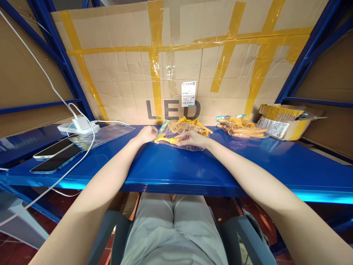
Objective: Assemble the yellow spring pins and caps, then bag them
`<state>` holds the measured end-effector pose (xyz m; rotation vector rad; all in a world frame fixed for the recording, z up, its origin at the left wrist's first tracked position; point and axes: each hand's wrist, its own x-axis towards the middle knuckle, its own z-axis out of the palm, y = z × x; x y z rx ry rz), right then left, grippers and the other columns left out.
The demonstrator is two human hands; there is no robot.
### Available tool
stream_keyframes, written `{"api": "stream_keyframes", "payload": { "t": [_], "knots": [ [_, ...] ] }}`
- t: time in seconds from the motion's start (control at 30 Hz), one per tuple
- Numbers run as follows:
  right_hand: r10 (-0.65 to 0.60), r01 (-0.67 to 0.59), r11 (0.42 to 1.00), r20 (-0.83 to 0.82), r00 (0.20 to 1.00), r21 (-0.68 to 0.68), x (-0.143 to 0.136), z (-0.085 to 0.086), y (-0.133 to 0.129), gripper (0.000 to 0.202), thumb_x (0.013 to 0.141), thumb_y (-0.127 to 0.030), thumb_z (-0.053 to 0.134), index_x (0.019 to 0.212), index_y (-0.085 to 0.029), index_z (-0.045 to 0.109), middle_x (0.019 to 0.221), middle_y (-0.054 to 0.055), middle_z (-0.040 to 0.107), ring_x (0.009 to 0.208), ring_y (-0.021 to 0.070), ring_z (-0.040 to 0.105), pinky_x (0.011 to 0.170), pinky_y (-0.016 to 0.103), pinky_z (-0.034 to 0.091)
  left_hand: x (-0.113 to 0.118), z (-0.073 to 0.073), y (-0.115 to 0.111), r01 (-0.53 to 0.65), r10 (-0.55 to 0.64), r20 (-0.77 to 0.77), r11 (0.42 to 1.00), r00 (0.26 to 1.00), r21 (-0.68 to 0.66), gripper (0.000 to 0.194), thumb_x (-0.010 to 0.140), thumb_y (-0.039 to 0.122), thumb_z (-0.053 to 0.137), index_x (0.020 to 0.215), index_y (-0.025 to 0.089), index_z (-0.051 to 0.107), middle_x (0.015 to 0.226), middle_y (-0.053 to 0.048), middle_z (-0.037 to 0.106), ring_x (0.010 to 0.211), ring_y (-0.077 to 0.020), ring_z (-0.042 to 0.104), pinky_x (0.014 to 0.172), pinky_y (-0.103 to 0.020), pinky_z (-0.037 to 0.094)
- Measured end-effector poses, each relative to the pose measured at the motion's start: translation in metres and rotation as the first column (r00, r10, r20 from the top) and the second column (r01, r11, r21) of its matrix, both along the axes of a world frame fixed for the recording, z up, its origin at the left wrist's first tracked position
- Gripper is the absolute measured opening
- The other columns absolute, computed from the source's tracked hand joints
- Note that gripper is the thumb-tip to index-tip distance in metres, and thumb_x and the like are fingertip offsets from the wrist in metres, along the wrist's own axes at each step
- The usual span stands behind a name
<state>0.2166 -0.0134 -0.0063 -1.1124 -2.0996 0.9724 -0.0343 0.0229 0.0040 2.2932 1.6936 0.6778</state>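
Note:
In the head view, a clear plastic bag (194,148) with a colourful printed header lies on the blue shelf in front of me. My left hand (148,134) is closed on the bag's left edge beside the header (164,127). My right hand (192,139) has its fingers curled round the right end of a slim yellow plastic piece (168,140), at the bag's near side. Behind my right hand are several yellow-orange plastic parts (190,125), some ring-shaped. Whether the slim piece is inside the bag or on top I cannot tell.
To the right lie another filled bag (239,127) of orange parts and an open, taped carton (284,121). At left are a flat plastic bag (110,133), two phones (56,158), a white power strip (79,127) and a dangling white cable. Cardboard (124,81) stands behind.

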Motion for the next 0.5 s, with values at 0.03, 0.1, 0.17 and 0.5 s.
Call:
{"api": "stream_keyframes", "payload": {
  "t": [0.03, 0.1, 0.17, 0.5],
  "knots": [
    [0.004, -0.004, 1.0, 0.003, 1.0, -0.008, 0.0, 0.0, 0.0, 0.056, 0.06, -0.043, 0.08, 0.11, -0.02, 0.071, 0.104, 0.004, 0.071, 0.104, 0.023, 0.061, 0.099, 0.035, 0.041, 0.0, 0.0, 0.0, 0.003, -0.003, 0.005, 1.0, 1.0, -0.008, 0.028, 0.069, 0.019, 0.059, 0.093, 0.011, 0.07, 0.088, -0.009, 0.074, 0.085, -0.0239, 0.067, 0.075, -0.027, 0.051],
    [0.014, -0.014, 1.0, 0.001, 1.0, -0.024, 0.0, 0.001, -0.001, 0.056, 0.06, -0.042, 0.08, 0.111, -0.021, 0.071, 0.107, 0.004, 0.07, 0.106, 0.0232, 0.06, 0.1, 0.035, 0.04, 0.001, 0.0, -0.003, 0.018, -0.018, 0.01, 1.0, 1.0, -0.016, 0.027, 0.071, 0.024, 0.061, 0.093, 0.01, 0.07, 0.091, -0.009, 0.074, 0.086, -0.0239, 0.067, 0.077, -0.028, 0.051],
    [0.034, -0.035, 0.998, -0.017, 0.999, -0.049, -0.001, 0.002, -0.002, 0.055, 0.061, -0.041, 0.081, 0.111, -0.021, 0.071, 0.11, 0.004, 0.07, 0.109, 0.0232, 0.059, 0.101, 0.035, 0.04, 0.003, 0.001, -0.006, 0.062, -0.062, -0.005, 0.998, 0.998, -0.008, 0.033, 0.074, 0.034, 0.062, 0.097, 0.012, 0.071, 0.098, -0.008, 0.073, 0.091, -0.0242, 0.066, 0.081, -0.029, 0.051],
    [0.101, -0.106, 0.988, -0.043, 0.994, -0.116, 0.0, 0.002, -0.002, 0.054, 0.063, -0.041, 0.079, 0.114, -0.024, 0.07, 0.119, 0.004, 0.067, 0.119, 0.0236, 0.055, 0.107, 0.036, 0.036, 0.007, 0.005, -0.016, 0.299, -0.299, -0.009, 0.954, 0.954, 0.002, 0.037, 0.076, 0.04, 0.057, 0.101, 0.018, 0.074, 0.113, -0.003, 0.07, 0.101, -0.0238, 0.064, 0.091, -0.027, 0.047]
  ]
}}
